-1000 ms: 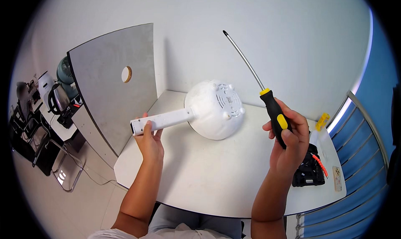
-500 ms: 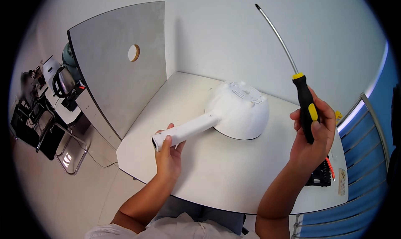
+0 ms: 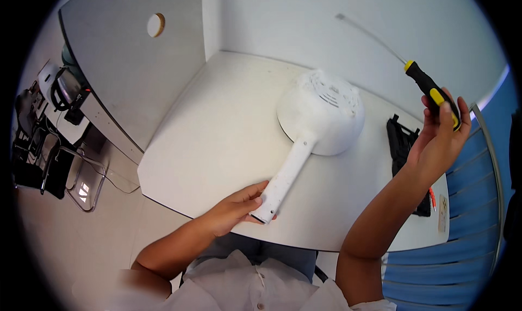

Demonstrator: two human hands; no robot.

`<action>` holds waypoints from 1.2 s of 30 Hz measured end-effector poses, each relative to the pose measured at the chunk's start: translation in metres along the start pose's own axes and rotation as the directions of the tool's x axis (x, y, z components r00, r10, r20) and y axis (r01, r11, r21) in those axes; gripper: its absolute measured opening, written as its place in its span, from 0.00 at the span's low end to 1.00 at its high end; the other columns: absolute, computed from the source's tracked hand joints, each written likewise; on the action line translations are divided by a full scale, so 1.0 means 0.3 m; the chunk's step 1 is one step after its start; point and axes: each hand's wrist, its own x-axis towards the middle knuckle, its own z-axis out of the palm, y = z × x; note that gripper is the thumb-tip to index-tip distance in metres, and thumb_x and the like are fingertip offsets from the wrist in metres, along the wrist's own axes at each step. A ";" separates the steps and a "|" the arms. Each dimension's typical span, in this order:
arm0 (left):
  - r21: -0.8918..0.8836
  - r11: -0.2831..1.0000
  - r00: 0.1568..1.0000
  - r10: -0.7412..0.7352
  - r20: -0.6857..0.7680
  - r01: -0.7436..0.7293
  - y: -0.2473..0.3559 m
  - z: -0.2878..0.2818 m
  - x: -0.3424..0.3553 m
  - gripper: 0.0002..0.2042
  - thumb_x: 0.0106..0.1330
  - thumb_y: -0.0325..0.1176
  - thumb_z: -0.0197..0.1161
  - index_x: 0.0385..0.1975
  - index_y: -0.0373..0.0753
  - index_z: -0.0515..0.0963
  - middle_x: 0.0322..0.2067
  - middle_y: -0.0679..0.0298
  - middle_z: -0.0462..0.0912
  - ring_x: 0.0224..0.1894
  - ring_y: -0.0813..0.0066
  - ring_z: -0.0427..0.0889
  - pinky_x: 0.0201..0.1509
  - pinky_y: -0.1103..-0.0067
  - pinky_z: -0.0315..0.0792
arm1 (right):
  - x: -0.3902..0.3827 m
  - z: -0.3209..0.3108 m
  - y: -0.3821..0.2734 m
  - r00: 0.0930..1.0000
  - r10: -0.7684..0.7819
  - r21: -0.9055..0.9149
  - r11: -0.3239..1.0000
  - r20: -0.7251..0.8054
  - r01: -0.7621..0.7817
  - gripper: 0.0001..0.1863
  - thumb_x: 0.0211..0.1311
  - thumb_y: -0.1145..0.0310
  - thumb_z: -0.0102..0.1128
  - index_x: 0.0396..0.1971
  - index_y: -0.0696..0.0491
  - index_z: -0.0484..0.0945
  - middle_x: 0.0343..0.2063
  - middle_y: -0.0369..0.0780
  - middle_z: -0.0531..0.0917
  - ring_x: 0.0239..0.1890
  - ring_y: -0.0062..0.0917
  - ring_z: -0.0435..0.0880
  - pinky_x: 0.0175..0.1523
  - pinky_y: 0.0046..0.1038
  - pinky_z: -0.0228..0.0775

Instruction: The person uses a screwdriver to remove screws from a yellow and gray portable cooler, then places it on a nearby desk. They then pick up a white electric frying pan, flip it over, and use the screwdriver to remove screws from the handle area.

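A white dome-shaped appliance (image 3: 321, 115) lies on the white tabletop (image 3: 201, 148), its vented underside with small feet turned up and its straight handle pointing toward the front edge. My left hand (image 3: 239, 208) grips the end of that handle. In my right hand (image 3: 443, 129), raised at the right above the table, is a screwdriver (image 3: 427, 83) with a black-and-yellow grip; its shaft points up and left and is blurred. A black tool case (image 3: 398, 134) with an orange flexible piece (image 3: 432, 199) rests at the table's right, partly behind my right arm.
A grey panel (image 3: 130, 66) with a round hole stands along the left, a white wall (image 3: 293, 23) at the back. Beyond the panel are a kettle (image 3: 68, 88), chairs (image 3: 81, 191) and a cable on the floor. A metal railing (image 3: 484, 153) runs down the right.
The appliance's handle has swung from pointing left to pointing toward me, my left hand moving with it. My right hand has moved up and right with the screwdriver. The view has shifted.
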 end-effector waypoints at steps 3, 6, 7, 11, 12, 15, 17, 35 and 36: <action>0.264 0.963 0.998 -0.048 -0.044 0.058 0.018 0.005 0.019 0.28 0.66 0.33 0.49 0.64 0.35 0.49 0.48 0.58 0.69 0.43 0.74 0.73 0.45 0.80 0.72 | 0.008 -0.029 0.004 0.999 -0.014 0.051 0.999 0.042 0.011 0.21 0.55 0.73 0.58 0.48 0.62 0.64 0.38 0.52 0.78 0.35 0.28 0.80 0.38 0.18 0.73; 0.514 0.857 0.999 -0.055 0.004 0.045 0.050 0.000 0.022 0.32 0.60 0.31 0.56 0.64 0.35 0.50 0.53 0.57 0.62 0.46 0.74 0.72 0.46 0.78 0.71 | 0.004 -0.025 0.011 0.992 -0.047 0.094 0.995 0.115 0.037 0.21 0.56 0.70 0.59 0.47 0.62 0.65 0.36 0.52 0.79 0.34 0.25 0.80 0.36 0.17 0.72; 0.664 0.748 0.999 0.034 -0.036 -0.002 0.021 -0.017 0.019 0.38 0.53 0.31 0.63 0.63 0.34 0.50 0.56 0.55 0.54 0.47 0.70 0.71 0.47 0.76 0.70 | 0.000 -0.026 0.022 0.991 -0.045 0.102 0.994 0.129 0.032 0.21 0.56 0.69 0.59 0.47 0.61 0.66 0.37 0.52 0.79 0.33 0.25 0.79 0.34 0.16 0.71; 0.841 0.541 0.987 0.141 -0.076 -0.013 0.019 0.021 0.015 0.41 0.49 0.33 0.65 0.62 0.30 0.49 0.56 0.51 0.53 0.48 0.62 0.70 0.48 0.73 0.70 | 0.005 -0.028 0.029 0.983 -0.079 0.055 0.996 0.163 0.071 0.21 0.56 0.68 0.58 0.47 0.61 0.66 0.36 0.52 0.79 0.31 0.24 0.79 0.33 0.15 0.71; 0.857 0.515 0.985 0.143 -0.097 0.009 0.027 0.039 0.015 0.41 0.49 0.34 0.65 0.61 0.28 0.49 0.56 0.50 0.54 0.48 0.59 0.71 0.47 0.73 0.71 | 0.008 -0.033 0.036 0.978 -0.081 0.062 0.996 0.194 0.070 0.21 0.56 0.68 0.58 0.47 0.61 0.66 0.36 0.52 0.79 0.31 0.24 0.79 0.34 0.15 0.71; 0.921 0.376 0.974 0.146 -0.173 0.107 0.038 0.070 0.019 0.40 0.47 0.36 0.63 0.59 0.25 0.50 0.56 0.46 0.54 0.46 0.52 0.73 0.46 0.71 0.71 | 0.016 -0.045 0.049 0.959 -0.087 0.077 0.995 0.269 0.069 0.22 0.57 0.67 0.56 0.48 0.62 0.65 0.36 0.52 0.79 0.31 0.24 0.79 0.34 0.16 0.72; 0.948 0.270 0.966 0.147 -0.213 0.168 0.041 0.088 0.020 0.40 0.46 0.36 0.62 0.58 0.24 0.51 0.57 0.44 0.53 0.43 0.49 0.75 0.45 0.69 0.72 | 0.014 -0.044 0.045 0.952 -0.084 0.072 0.995 0.295 0.066 0.22 0.58 0.66 0.55 0.49 0.62 0.65 0.36 0.52 0.79 0.32 0.24 0.79 0.35 0.16 0.71; 0.997 -0.060 0.995 0.089 -0.037 0.042 0.087 0.113 0.004 0.33 0.55 0.46 0.61 0.52 0.25 0.62 0.59 0.45 0.57 0.39 0.56 0.79 0.39 0.69 0.75 | -0.058 -0.004 0.057 0.943 -0.008 0.024 1.000 0.332 -0.001 0.23 0.61 0.64 0.45 0.51 0.64 0.61 0.34 0.50 0.79 0.36 0.27 0.78 0.43 0.26 0.72; 0.994 -0.097 0.988 0.134 0.072 -0.059 0.100 0.077 0.017 0.30 0.57 0.45 0.60 0.52 0.27 0.63 0.58 0.48 0.60 0.41 0.59 0.78 0.40 0.70 0.75 | -0.079 -0.020 0.060 0.940 0.016 0.067 0.997 0.341 -0.041 0.23 0.62 0.64 0.43 0.52 0.63 0.60 0.34 0.49 0.78 0.36 0.27 0.78 0.44 0.28 0.72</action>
